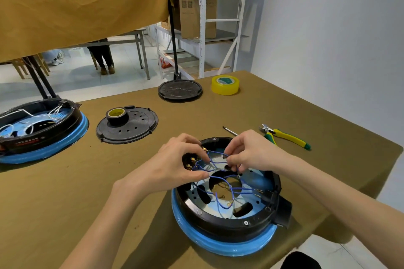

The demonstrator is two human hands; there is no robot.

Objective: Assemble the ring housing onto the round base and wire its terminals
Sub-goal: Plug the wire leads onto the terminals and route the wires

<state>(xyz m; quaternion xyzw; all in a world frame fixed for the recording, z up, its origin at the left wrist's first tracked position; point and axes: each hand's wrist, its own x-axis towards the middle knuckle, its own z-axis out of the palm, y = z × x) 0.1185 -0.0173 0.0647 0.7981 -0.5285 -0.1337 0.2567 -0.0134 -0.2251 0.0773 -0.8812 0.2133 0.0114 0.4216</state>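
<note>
Head view, lower centre: the ring housing (229,218) already sits on the round base (223,244), so I'm wiring. My left hand (181,159) pinches by the brass terminals (193,160); my right hand (249,153) grips the blue wires (220,181). Next, I judge, one lead must reach a terminal; the pliers (286,136) lie right on the bench (65,192).

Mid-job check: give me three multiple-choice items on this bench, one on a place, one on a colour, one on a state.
1. The black tape roll sits:
A. on the perforated black cover
B. on the pliers
C. inside the near housing

2. Wires in the near ring housing are:
A. white
B. blue
C. red

3. The right hand is:
A. resting flat on the table
B. holding the pliers
C. pinching a wire

Answers: 1 A, it stands on the perforated black cover. 2 B, the blue wires loop across it. 3 C, its fingers pinch a wire while the left hand holds by the terminals.
</note>
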